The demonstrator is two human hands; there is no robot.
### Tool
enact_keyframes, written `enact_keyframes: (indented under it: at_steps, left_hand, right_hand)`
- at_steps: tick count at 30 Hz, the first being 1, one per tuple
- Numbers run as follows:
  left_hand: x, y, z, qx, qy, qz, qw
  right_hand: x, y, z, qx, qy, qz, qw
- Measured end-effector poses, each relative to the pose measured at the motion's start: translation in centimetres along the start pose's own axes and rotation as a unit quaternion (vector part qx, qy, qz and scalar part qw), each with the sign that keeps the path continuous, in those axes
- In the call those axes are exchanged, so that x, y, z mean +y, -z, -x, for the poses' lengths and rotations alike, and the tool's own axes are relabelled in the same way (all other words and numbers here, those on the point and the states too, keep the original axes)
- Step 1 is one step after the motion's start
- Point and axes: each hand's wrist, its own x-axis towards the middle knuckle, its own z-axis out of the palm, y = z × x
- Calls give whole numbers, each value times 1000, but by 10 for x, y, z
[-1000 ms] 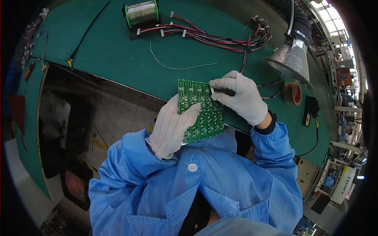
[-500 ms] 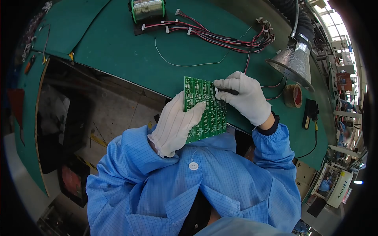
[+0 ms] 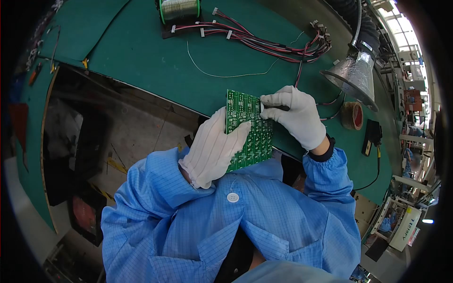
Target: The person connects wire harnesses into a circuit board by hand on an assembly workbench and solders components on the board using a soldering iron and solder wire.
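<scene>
My left hand (image 3: 214, 148), in a white glove, grips a green circuit board (image 3: 250, 134) by its left side, thumb across its face. The board is held tilted up in front of my chest, printed with rows of repeated small circuits. At its upper right edge, my gloved right hand (image 3: 297, 115) pinches a small white connector (image 3: 262, 107) between thumb and fingers. The connector is against or very close to the board; whether it is seated in it I cannot tell. Red and black wires (image 3: 299, 75) run from the cable bundle down behind my right hand.
On the green bench mat (image 3: 155, 70) lie a bundle of cables (image 3: 264, 43), a solder spool (image 3: 179, 9) and a loose piece of wire (image 3: 222, 76). To the right are a fume extractor hood (image 3: 351, 78), a tape roll (image 3: 351, 115) and a black corded device (image 3: 373, 137).
The board and both hands have shifted very slightly right in view. My grip on the board and the pinch at its edge look the same.
</scene>
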Motion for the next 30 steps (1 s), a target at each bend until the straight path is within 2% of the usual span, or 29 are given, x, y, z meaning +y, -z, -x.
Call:
enact_keyframes:
  at_steps: [4, 6, 7, 9, 12, 15, 16, 17, 18, 20, 21, 22, 23, 25, 26, 28, 30]
  left_hand:
    - [11, -1, -2, 10, 21, -5, 1000]
    - [12, -1, -4, -15, 79, 26, 996]
    - [8, -2, -1, -14, 80, 25, 996]
    - [0, -6, 4, 25, -137, -160, 977]
    - [4, -5, 3, 18, -144, -187, 972]
    - [4, -4, 4, 13, -151, -188, 970]
    - [6, -5, 5, 13, -152, -188, 970]
    - [12, -6, 5, -8, -70, -120, 990]
    - [15, -7, 5, -22, -30, -84, 996]
    - [21, -9, 4, -22, 26, -6, 999]
    - [23, -10, 3, -12, 42, 37, 998]
    - [15, -12, 5, -17, -79, -86, 993]
    - [13, -11, 5, -18, -81, -86, 993]
    - [12, -10, 7, -32, -168, -177, 969]
    - [14, -11, 8, -33, -169, -177, 969]
    - [18, -13, 9, -35, -34, -82, 995]
    - [20, -17, 11, -17, -36, -70, 997]
  right_hand:
    - [-1, 0, 1, 8, -20, -28, 999]
    - [-1, -1, 2, 11, -28, -51, 998]
    - [0, -1, 2, 14, -22, -55, 998]
    - [3, -1, 3, 17, -15, -59, 998]
    - [9, 1, 3, 7, 27, -25, 999]
    - [9, 4, -3, -8, 18, -84, 996]
    - [1, 10, -9, -4, 14, -11, 1000]
    - [-5, 14, -14, 1, 11, 61, 998]
    - [-6, 16, -18, 7, 45, 46, 998]
    - [15, 29, -25, -136, 79, -67, 985]
    - [0, 37, -28, -193, 20, -16, 981]
    - [-3, 40, -30, -189, 19, -15, 982]
    - [-5, 42, -32, -212, 7, -31, 977]
    - [-4, 44, -34, -232, -6, -47, 972]
    - [-3, 44, -35, -246, -3, -64, 967]
    - [1, 45, -38, -258, 1, -80, 963]
    - [4, 46, -40, -285, 75, -95, 951]
